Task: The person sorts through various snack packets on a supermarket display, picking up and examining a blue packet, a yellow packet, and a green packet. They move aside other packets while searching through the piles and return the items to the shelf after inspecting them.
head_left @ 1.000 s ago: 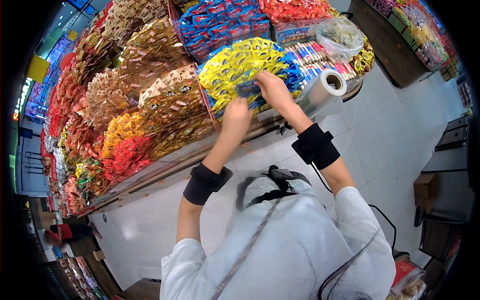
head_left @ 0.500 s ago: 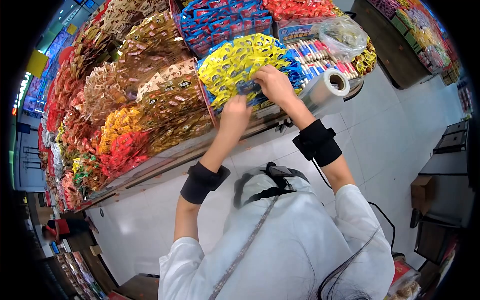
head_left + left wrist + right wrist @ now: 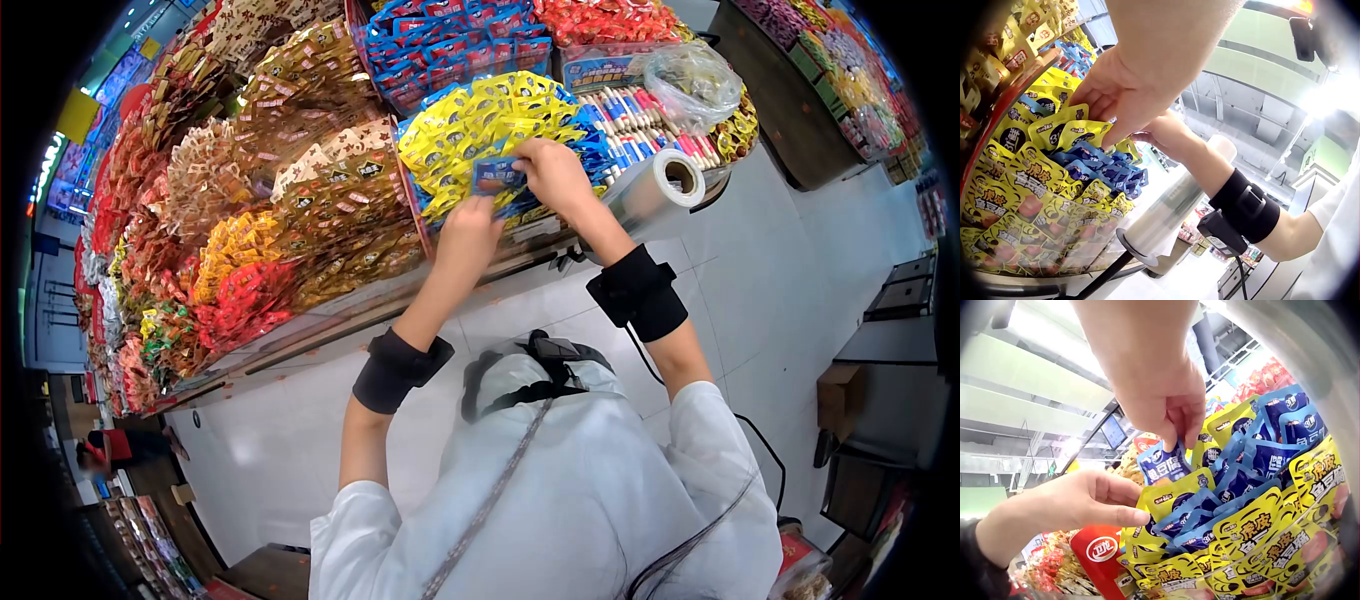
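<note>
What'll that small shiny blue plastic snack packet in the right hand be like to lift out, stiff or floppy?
The small blue plastic packet will probably flex only slightly: pinched near its top edge by the right hand, its face looks fairly flat. Its glossy wrapper may feel a bit slippery. Given its flat pouch shape, it seems unlikely to roll.

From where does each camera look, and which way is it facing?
Head: worn on the head, facing forward and down at the yellow packets; left hand, right hand, both arms and the shirt show.
Left wrist: on that wrist, facing past the left hand to the packets and the clear roll; the right arm shows.
Right wrist: on that wrist, facing along the right hand to the blue packet it pinches.
Both wrist views share both hands and yellow packets.
</note>
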Demonstrator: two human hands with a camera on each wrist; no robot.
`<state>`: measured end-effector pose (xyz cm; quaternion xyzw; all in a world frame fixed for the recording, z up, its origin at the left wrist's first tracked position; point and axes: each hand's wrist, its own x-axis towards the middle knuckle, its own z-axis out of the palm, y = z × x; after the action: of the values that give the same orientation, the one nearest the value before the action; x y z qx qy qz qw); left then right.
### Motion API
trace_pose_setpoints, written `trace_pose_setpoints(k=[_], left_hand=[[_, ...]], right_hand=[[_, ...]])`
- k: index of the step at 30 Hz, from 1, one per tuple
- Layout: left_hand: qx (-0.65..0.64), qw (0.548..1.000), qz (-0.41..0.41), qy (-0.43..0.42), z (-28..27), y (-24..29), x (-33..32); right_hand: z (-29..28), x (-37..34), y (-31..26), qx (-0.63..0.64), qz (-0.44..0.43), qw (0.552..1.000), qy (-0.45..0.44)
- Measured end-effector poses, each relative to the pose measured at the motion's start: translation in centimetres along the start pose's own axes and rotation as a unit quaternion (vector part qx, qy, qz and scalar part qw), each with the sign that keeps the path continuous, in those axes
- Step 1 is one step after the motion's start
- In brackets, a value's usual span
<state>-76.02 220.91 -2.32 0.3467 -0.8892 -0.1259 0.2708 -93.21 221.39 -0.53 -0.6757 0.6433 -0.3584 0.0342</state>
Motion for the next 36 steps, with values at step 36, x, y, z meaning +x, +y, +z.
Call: trace_pose_setpoints(k=[36], left_hand=[[-0.041,0.998,-0.034,-0.036,-0.6,-0.8,0.6]], right_hand=[[0.0,1.2,0.0,-0.193,-0.143,0.971,0.004]])
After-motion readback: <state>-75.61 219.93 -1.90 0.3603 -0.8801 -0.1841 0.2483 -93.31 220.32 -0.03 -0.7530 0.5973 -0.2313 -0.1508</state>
